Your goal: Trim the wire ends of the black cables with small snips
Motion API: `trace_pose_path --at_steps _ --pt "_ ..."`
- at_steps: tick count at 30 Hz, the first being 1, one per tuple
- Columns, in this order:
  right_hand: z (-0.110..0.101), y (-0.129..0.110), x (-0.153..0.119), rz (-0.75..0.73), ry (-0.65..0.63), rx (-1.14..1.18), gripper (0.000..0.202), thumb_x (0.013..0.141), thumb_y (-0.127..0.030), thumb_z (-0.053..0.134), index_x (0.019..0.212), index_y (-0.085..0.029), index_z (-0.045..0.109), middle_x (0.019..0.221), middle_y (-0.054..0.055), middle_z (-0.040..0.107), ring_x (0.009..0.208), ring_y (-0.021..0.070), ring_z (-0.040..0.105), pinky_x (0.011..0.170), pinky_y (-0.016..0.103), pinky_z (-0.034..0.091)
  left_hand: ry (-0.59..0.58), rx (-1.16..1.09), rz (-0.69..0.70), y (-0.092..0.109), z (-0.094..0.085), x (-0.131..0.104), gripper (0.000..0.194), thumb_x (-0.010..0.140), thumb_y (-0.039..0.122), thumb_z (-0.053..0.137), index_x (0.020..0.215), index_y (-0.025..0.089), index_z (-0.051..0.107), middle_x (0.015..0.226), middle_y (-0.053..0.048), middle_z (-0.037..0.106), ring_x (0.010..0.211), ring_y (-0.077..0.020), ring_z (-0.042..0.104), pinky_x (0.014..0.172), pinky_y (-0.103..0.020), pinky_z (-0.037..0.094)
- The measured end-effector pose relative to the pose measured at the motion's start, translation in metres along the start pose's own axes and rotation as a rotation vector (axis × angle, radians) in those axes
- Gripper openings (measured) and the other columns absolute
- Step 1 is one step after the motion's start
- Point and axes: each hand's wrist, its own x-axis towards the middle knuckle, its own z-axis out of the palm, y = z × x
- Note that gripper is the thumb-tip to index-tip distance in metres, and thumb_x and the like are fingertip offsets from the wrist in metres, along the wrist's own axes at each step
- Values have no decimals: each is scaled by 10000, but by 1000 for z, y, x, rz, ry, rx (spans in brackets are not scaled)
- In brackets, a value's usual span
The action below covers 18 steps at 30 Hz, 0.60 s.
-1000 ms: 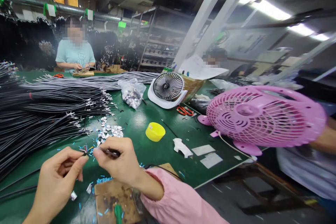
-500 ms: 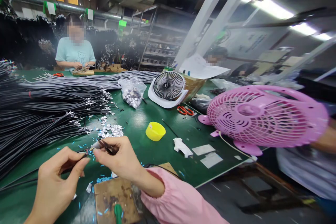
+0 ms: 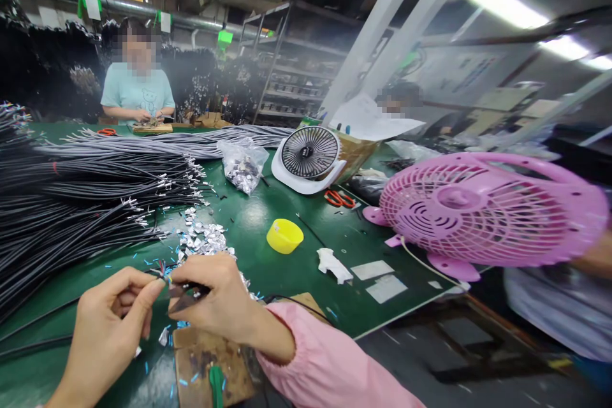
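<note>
My left hand (image 3: 108,325) pinches the end of a black cable (image 3: 41,315) between thumb and forefinger. Fine coloured wires (image 3: 164,268) fan out of that end, just beyond the fingertips. Close by on the right, my right hand (image 3: 224,293) is closed around a small dark tweezer-like tool (image 3: 195,292); its tip is hidden behind the fingers. Beneath the hands lies a worn wooden block (image 3: 191,370) with a green-handled tool (image 3: 216,386) on it. Crumpled foil scraps (image 3: 203,239) and bits of blue wire insulation are strewn around.
Bundles of black cables (image 3: 86,217) cover the left side. A yellow cup (image 3: 285,237), a white fan (image 3: 310,153), orange-handled scissors (image 3: 339,199) and a bag of small parts (image 3: 243,166) stand beyond. A pink fan (image 3: 459,210) is at the right edge. A person (image 3: 138,92) works opposite.
A crumpled silvery piece near my right fingertips is gone from there. My right hand has turned and lowered slightly over the wire ends, which now spread apart above my left fingertips.
</note>
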Motion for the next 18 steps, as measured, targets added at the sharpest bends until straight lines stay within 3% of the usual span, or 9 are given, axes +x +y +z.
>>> trace_pose_path --at_steps 3,7,10,15,18 --pt "-1 -5 1 -80 -26 -10 147 712 -143 750 628 -189 639 566 -31 642 488 104 554 487 223 404 70 52 62 7 0 3 379 752 552 770 595 221 671 426 56 567 312 -108 514 300 -185 351" --pt "-2 -8 3 3 175 -7 189 758 -149 738 607 -195 633 553 -30 622 472 103 529 490 233 415 133 223 267 15 -1 5 220 766 405 752 625 241 711 536 40 660 425 -120 599 404 -188 456" --pt "0 -6 2 35 91 -31 163 735 -120 775 646 -189 657 586 -23 644 484 110 550 494 236 423 176 347 447 13 -3 4 141 804 306 717 671 259 724 556 52 655 458 -112 583 426 -186 442" --pt "-1 -4 7 -48 24 -72 62 774 -124 742 769 -174 705 677 7 691 580 137 598 541 240 436 135 410 610 16 -8 8 186 814 217 628 653 264 709 528 71 612 428 -85 547 441 -159 444" --pt "-6 -6 11 -136 16 -51 129 812 -59 633 763 -166 687 671 0 647 585 123 546 546 228 411 -5 371 544 27 -12 14 247 814 266 636 576 263 702 499 58 621 405 -89 566 413 -148 444"
